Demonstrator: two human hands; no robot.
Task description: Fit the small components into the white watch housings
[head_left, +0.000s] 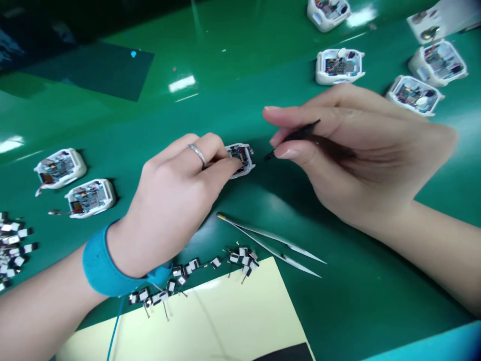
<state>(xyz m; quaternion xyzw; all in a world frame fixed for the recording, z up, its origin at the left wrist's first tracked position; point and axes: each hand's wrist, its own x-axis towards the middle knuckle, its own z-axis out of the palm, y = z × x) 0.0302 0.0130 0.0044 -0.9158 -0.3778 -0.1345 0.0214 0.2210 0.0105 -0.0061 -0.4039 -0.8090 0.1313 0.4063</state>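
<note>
My left hand (pixel 176 193), with a ring and a blue wrist strap (pixel 101 260), holds a small white watch-like housing (pixel 242 160) against the table. Its fingers cover the left part of the housing; a circuit board shows inside the right part. To the right, my right hand (pixel 349 150) pinches a slim black pointed tool (pixel 300 133) between thumb and fingers. One end of the tool points at the housing without touching it. Metal tweezers (pixel 270 235) lie on the table below both hands, their tips apart and pointing right.
Similar open white housings lie at left (pixel 92 198) and several at upper right (pixel 340 66). Small black-and-white parts with leads (pixel 244 258) sit along a yellow sheet (pixel 225 311). More small parts (pixel 11 245) are heaped at the far left of the green table mat (pixel 376 291).
</note>
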